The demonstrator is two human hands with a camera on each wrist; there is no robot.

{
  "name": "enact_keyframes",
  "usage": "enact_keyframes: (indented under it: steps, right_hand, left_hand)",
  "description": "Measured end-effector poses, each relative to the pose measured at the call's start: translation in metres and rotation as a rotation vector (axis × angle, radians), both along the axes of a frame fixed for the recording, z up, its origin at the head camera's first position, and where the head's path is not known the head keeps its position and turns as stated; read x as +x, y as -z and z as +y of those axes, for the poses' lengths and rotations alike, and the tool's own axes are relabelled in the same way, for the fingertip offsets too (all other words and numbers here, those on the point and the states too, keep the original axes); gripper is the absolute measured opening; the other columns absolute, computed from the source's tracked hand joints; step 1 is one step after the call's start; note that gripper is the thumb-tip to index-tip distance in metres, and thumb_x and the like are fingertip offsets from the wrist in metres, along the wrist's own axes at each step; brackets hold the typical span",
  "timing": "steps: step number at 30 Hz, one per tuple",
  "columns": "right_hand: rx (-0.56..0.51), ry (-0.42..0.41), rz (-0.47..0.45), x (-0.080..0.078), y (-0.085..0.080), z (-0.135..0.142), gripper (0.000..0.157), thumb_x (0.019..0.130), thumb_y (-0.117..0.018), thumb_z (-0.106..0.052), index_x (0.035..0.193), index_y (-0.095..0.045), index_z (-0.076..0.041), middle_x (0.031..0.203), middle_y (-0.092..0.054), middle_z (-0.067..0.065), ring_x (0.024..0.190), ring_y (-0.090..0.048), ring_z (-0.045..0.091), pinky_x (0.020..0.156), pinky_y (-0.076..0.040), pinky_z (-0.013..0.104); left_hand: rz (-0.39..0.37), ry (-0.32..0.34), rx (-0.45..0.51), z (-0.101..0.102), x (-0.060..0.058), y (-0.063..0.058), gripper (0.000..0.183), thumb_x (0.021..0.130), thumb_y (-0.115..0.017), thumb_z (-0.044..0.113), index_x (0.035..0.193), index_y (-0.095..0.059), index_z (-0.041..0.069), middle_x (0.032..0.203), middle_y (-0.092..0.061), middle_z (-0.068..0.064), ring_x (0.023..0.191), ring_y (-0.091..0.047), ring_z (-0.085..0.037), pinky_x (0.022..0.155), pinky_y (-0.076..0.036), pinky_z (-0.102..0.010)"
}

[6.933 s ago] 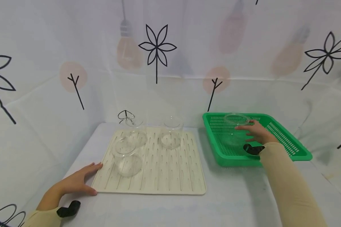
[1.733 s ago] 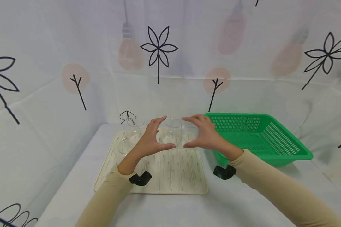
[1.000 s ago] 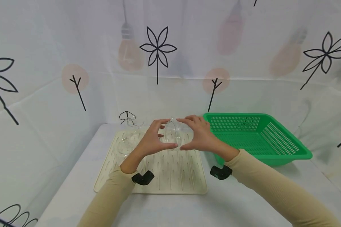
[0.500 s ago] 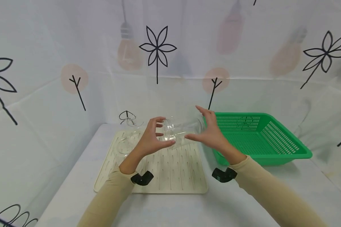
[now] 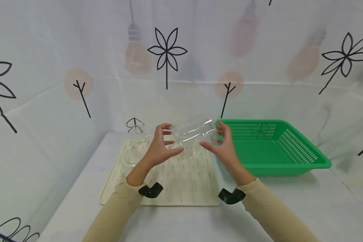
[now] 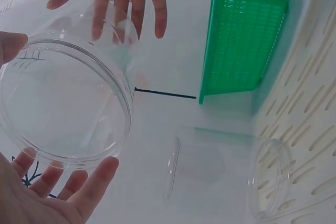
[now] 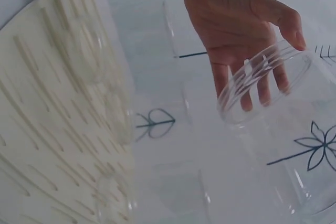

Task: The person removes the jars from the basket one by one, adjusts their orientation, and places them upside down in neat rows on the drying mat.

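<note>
A clear jar (image 5: 195,132) is held in the air over the cream ribbed drying mat (image 5: 184,188), lying nearly sideways with its right end higher. My left hand (image 5: 157,149) grips the ringed rim at its left end, thumb in front and fingers behind; the left wrist view shows those fingertips on the rim (image 6: 123,100). At the other end, my right hand (image 5: 228,148) holds the jar between thumb and fingers. More clear jars stand on the mat, among them a front-left one (image 5: 133,155) and one behind it (image 5: 143,132), both partly covered by my left hand.
A green perforated basket (image 5: 290,166) stands on the white table (image 5: 181,225) to the right of the mat. Behind everything hangs a white patterned cloth (image 5: 184,104). Another clear jar (image 6: 220,177) shows near the mat in the left wrist view.
Earlier the right hand was at a jar in the basket, the left at the mat's edge. Recently the jar turned crosswise; the right hand spread wide, then took its right end, now raised.
</note>
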State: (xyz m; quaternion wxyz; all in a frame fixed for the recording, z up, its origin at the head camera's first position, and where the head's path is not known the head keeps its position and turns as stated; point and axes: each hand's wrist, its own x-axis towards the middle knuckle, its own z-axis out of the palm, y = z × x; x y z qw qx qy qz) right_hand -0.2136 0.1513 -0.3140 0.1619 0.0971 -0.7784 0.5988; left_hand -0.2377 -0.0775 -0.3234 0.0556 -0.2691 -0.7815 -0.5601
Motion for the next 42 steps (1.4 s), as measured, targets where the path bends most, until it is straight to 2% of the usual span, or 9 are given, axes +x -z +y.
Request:
enact_keyframes:
  steps: [7,10,13,18,23,27,36,41,42]
  right_hand:
    - [-0.081,0.031,-0.109,0.002,0.015,-0.007,0.073,0.08,-0.071,-0.013,0.137,-0.027,-0.002,0.133,-0.033,0.016,0.121,-0.034,0.03,0.096,-0.036,0.043]
    - [-0.083,0.0,-0.14,0.002,0.02,-0.008,0.067,0.082,-0.068,-0.013,0.135,-0.028,0.0,0.133,-0.033,0.017,0.123,-0.033,0.032,0.095,-0.037,0.045]
    - [-0.078,-0.031,-0.121,0.002,0.023,-0.009,0.066,0.083,-0.067,-0.013,0.135,-0.03,0.0,0.134,-0.033,0.018,0.123,-0.032,0.033,0.096,-0.036,0.047]
    - [-0.076,-0.054,-0.092,0.0,0.021,-0.009,0.067,0.082,-0.066,-0.012,0.137,-0.031,0.0,0.135,-0.035,0.019,0.123,-0.032,0.036,0.095,-0.036,0.046]
    - [-0.092,-0.055,-0.063,-0.002,0.014,-0.006,0.061,0.081,-0.066,-0.009,0.131,-0.034,0.003,0.132,-0.037,0.019,0.119,-0.036,0.034,0.092,-0.038,0.039]
    - [-0.093,-0.072,-0.038,-0.001,0.008,-0.004,0.062,0.081,-0.068,-0.008,0.131,-0.033,0.002,0.132,-0.037,0.016,0.118,-0.036,0.033,0.091,-0.039,0.035]
    - [-0.078,-0.14,0.017,0.001,-0.002,-0.002,0.074,0.079,-0.071,-0.008,0.138,-0.026,-0.002,0.132,-0.037,0.018,0.118,-0.039,0.03,0.097,-0.036,0.048]
    - [-0.077,-0.186,0.072,0.001,-0.005,-0.003,0.079,0.078,-0.072,-0.008,0.141,-0.024,-0.007,0.131,-0.039,0.017,0.116,-0.041,0.03,0.097,-0.034,0.051]
    - [-0.078,-0.196,0.075,0.001,-0.007,-0.003,0.08,0.078,-0.071,-0.007,0.142,-0.023,-0.007,0.13,-0.04,0.017,0.114,-0.043,0.03,0.096,-0.036,0.047]
  left_hand:
    - [-0.014,0.013,0.046,0.0,0.024,-0.025,0.077,0.079,-0.068,0.003,0.135,-0.016,-0.004,0.137,-0.023,-0.023,0.117,-0.044,-0.041,0.089,-0.046,-0.048]
    - [-0.009,0.028,0.071,0.0,0.025,-0.026,0.076,0.079,-0.067,0.002,0.134,-0.016,-0.004,0.136,-0.023,-0.023,0.115,-0.046,-0.044,0.088,-0.046,-0.049]
    - [-0.017,0.045,0.079,0.0,0.025,-0.026,0.076,0.079,-0.067,0.001,0.135,-0.015,-0.004,0.136,-0.022,-0.024,0.117,-0.043,-0.043,0.089,-0.045,-0.048]
    - [-0.04,0.063,0.074,0.0,0.011,-0.014,0.078,0.08,-0.067,0.002,0.136,-0.013,-0.004,0.138,-0.02,-0.022,0.122,-0.035,-0.039,0.094,-0.042,-0.046]
    - [-0.046,0.067,0.032,-0.001,-0.002,0.001,0.083,0.08,-0.069,0.01,0.138,-0.012,0.001,0.141,-0.019,-0.019,0.127,-0.031,-0.034,0.101,-0.037,-0.04]
    - [-0.065,0.061,-0.019,-0.002,-0.002,0.004,0.084,0.08,-0.072,0.019,0.138,-0.013,0.004,0.141,-0.022,-0.016,0.129,-0.031,-0.03,0.102,-0.035,-0.039]
    - [-0.067,0.087,-0.082,0.001,0.001,0.007,0.083,0.079,-0.073,0.023,0.136,-0.018,0.0,0.134,-0.035,-0.016,0.128,-0.036,-0.029,0.104,-0.031,-0.04]
    - [-0.068,0.097,-0.106,0.001,0.002,0.007,0.08,0.079,-0.074,0.025,0.135,-0.021,0.002,0.134,-0.037,-0.013,0.127,-0.038,-0.026,0.105,-0.031,-0.039]
    - [-0.071,0.101,-0.108,0.002,0.002,0.007,0.08,0.079,-0.074,0.025,0.135,-0.022,0.003,0.135,-0.036,-0.013,0.127,-0.037,-0.027,0.105,-0.031,-0.039]
